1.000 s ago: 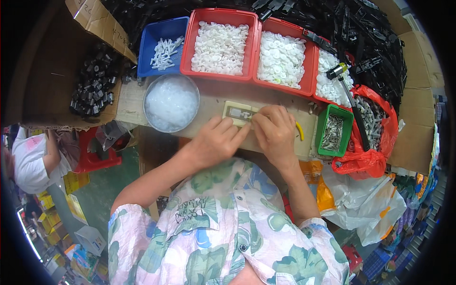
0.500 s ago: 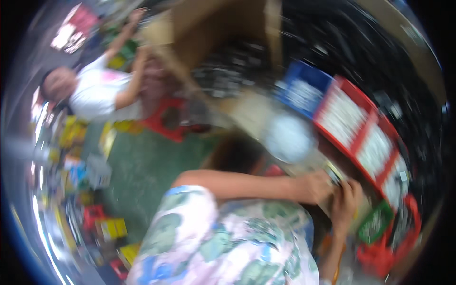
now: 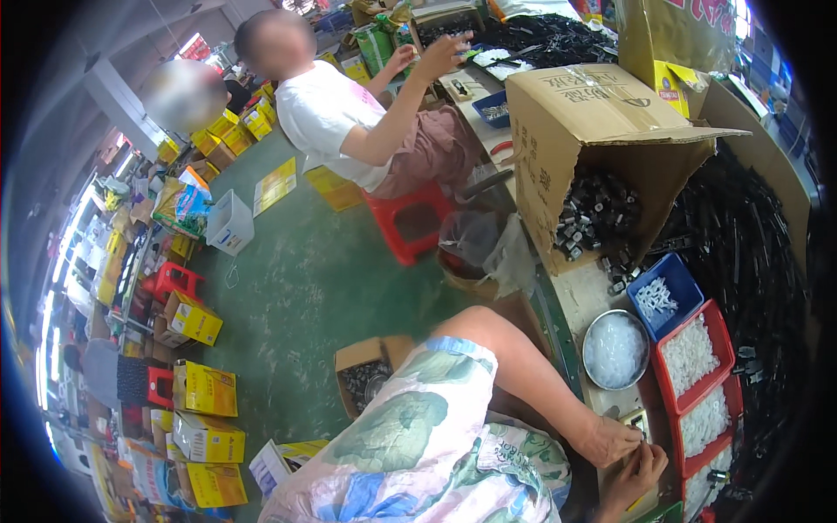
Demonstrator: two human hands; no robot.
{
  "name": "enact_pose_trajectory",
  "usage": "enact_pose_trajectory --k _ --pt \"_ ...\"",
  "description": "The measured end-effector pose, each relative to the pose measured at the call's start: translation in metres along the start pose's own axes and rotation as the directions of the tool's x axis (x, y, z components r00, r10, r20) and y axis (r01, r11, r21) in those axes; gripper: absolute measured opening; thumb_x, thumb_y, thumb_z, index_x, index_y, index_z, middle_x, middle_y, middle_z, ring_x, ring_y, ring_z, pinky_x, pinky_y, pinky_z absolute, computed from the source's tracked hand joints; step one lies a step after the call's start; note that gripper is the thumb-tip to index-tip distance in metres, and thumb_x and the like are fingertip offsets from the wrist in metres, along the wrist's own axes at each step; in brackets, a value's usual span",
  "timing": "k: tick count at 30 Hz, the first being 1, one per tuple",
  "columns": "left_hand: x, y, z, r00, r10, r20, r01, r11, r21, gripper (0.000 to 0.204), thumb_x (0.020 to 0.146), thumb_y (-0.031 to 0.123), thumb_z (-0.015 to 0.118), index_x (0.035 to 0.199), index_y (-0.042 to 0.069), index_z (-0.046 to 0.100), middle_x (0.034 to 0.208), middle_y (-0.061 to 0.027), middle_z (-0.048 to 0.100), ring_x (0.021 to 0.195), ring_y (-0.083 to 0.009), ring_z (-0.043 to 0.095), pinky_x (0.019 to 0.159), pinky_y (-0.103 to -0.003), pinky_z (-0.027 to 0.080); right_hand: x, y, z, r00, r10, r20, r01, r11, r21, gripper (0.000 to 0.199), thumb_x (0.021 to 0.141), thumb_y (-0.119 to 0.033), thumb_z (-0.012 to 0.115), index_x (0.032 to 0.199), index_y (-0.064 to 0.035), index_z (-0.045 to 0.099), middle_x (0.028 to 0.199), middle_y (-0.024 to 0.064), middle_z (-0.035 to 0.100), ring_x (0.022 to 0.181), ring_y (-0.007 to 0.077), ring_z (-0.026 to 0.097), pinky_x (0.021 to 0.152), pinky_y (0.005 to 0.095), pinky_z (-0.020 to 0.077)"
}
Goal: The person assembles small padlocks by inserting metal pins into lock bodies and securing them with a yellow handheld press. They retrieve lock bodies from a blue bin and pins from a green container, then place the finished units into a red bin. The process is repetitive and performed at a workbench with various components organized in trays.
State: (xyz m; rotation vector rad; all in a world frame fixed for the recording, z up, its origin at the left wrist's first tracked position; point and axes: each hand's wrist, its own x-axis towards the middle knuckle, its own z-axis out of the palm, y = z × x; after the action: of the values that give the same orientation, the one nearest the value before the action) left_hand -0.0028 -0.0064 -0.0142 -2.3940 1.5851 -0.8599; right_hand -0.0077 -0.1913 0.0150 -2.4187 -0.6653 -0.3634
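My left hand (image 3: 609, 441) reaches over the bench edge at the lower right, its fingers pinched together. Touching it, my right hand (image 3: 643, 477) has its thumb and fingers bent inward too. Both sets of fingertips meet at a small pale holder with a dark middle (image 3: 640, 421). Whatever small part they pinch is mostly hidden by the fingers. Just beyond the hands stands a round metal bowl (image 3: 615, 349) of clear, whitish pieces. To the right, a red divided tray (image 3: 689, 411) holds small white parts, and a blue bin (image 3: 666, 297) has white pieces in it.
A tipped carton (image 3: 602, 131) spills black, metal-ended parts onto the bench. Long black strips (image 3: 757, 288) heap along the right. Across the bench corner a co-worker (image 3: 336, 122) sits on a red stool (image 3: 410, 228). An open box (image 3: 362, 383) stands on the floor by my left arm.
My view has swung and sharpened from a blur, so the bench now appears farther right and the co-worker nearer the top middle. My hands stay close together at the bench.
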Motion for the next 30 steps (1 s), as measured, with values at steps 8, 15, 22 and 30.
enact_pose_trajectory --k 8,15,22,30 --pt "-0.006 0.002 -0.002 0.997 0.023 0.079 -0.017 0.997 -0.070 0.035 0.080 0.026 0.056 0.085 -0.004 0.074 0.095 -0.0206 0.069 0.093 -0.0354 0.062 0.091 -0.051 0.044 0.006 -0.003 -0.002 0.999 -0.052 0.007 0.051 0.993 0.108 0.014 0.085 0.004 0.062 0.099 0.0014 0.065 0.096 0.0150 0.057 0.092 0.0332 0.055 0.076 0.0420 0.0453" --pt "-0.007 -0.003 -0.012 0.998 -0.055 -0.021 0.053 0.996 -0.077 0.033 0.074 0.023 0.059 0.088 -0.004 0.071 0.091 -0.0129 0.063 0.089 -0.0282 0.060 0.088 -0.045 0.047 -0.003 0.002 0.002 0.995 -0.001 -0.098 0.012 0.994 0.113 0.019 0.076 0.002 0.068 0.096 0.0016 0.068 0.099 0.0179 0.060 0.095 0.0375 0.057 0.083 0.0440 0.0459" --pt "-0.028 -0.025 -0.037 0.996 -0.083 0.022 0.086 0.981 -0.172 0.037 0.081 0.017 0.058 0.110 -0.004 0.066 0.082 -0.0092 0.064 0.082 -0.0241 0.060 0.087 -0.044 0.049 0.008 -0.004 0.027 0.973 -0.113 -0.202 0.132 0.988 0.080 0.016 0.070 -0.008 0.070 0.082 -0.0022 0.060 0.093 0.0173 0.060 0.088 0.0362 0.058 0.075 0.0463 0.0480" --pt "-0.016 -0.018 -0.022 0.997 -0.063 -0.046 0.049 0.965 -0.256 0.041 0.080 0.012 0.059 0.113 -0.010 0.066 0.070 -0.0110 0.062 0.073 -0.0252 0.058 0.088 -0.046 0.048 -0.012 -0.006 0.009 0.986 -0.020 -0.165 0.026 0.999 0.033 0.023 0.075 -0.013 0.073 0.096 -0.0051 0.067 0.101 0.0076 0.058 0.100 0.0288 0.056 0.079 0.0419 0.0488"
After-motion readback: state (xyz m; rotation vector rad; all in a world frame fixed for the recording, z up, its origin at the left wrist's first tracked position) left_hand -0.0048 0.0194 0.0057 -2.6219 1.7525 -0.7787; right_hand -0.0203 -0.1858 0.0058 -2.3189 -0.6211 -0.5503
